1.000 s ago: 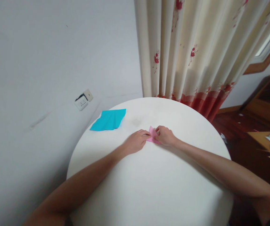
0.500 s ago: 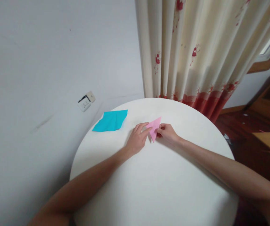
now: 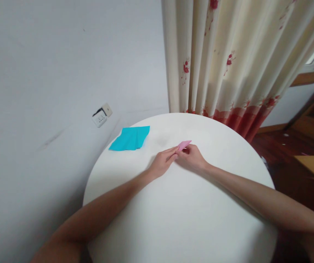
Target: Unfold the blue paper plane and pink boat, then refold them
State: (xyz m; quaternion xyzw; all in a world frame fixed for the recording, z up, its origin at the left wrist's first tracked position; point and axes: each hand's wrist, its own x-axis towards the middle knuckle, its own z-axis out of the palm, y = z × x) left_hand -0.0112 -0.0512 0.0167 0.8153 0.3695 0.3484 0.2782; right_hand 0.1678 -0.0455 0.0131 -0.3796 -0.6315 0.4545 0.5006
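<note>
Pink paper (image 3: 184, 144), folded, is gripped by both hands: my left hand (image 3: 161, 163) pinches its left end, and my right hand (image 3: 193, 157) closes on its near side. Some fingertip contacts are hidden. Its free part points away from me, over the middle area of the white table (image 3: 178, 212). Caution: uneven pull between my hands could skew or tear the paper; a loose pinch could let the layers slip. Farther left, a creased blue sheet (image 3: 129, 139) lies near the table's edge.
</note>
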